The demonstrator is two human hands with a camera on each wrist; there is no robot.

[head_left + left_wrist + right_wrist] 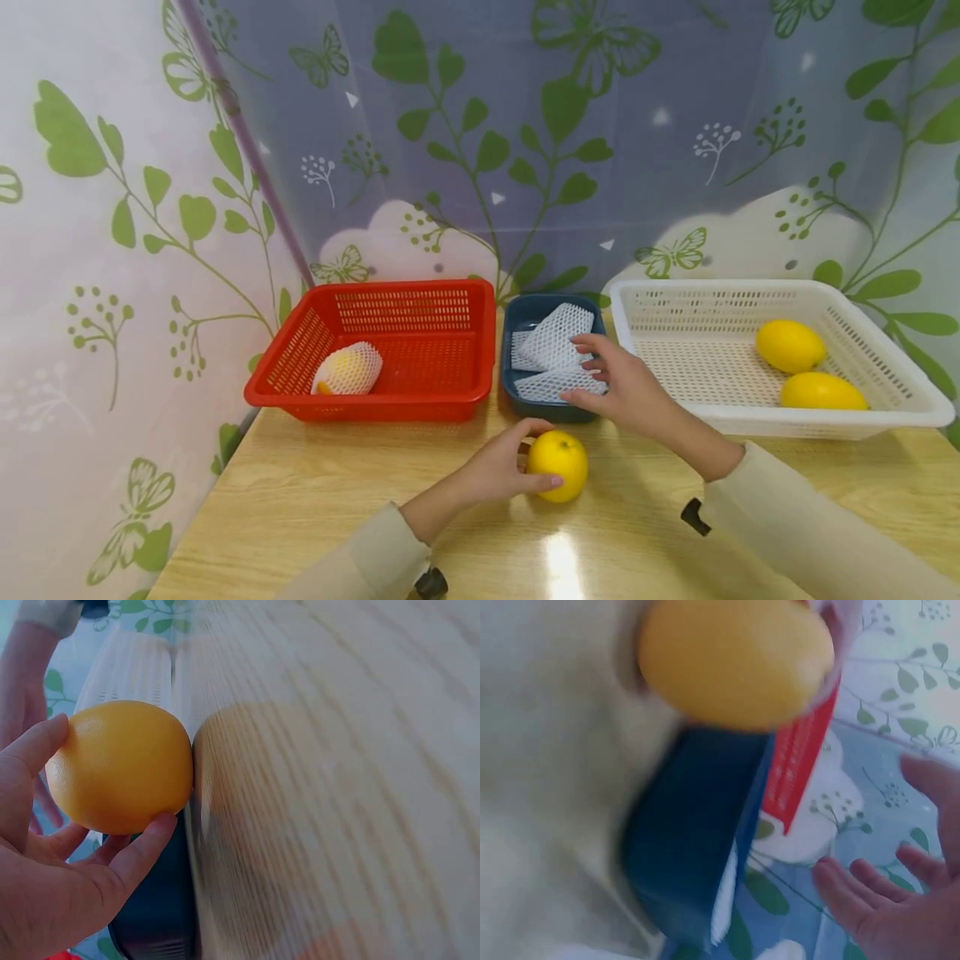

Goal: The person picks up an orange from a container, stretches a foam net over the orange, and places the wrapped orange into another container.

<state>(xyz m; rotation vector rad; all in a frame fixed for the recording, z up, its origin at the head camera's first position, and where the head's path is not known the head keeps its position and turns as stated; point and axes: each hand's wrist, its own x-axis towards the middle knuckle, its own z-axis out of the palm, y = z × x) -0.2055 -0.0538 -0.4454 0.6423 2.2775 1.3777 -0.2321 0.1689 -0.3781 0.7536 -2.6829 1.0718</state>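
A smooth yellow fruit point(558, 467), lemon-like in outline in the right wrist view, rests on the wooden table. My left hand point(504, 468) holds it from the left side, thumb and fingers bent round it. Just behind stands a small dark blue basket point(551, 302) with several white foam net sleeves point(558, 335) inside. Over that basket's right side hovers my right hand point(626, 387), its fingers spread and nothing between them. The right wrist view shows this hand point(900, 900) apart from the blue basket point(690, 825).
At the left, a red basket point(408, 408) contains a yellow fruit in a foam net point(348, 369). A white basket point(750, 421) on the right holds two bare yellow fruits point(791, 346). Behind the baskets hangs a leaf-patterned curtain point(480, 167). The table point(315, 483) extends in front.
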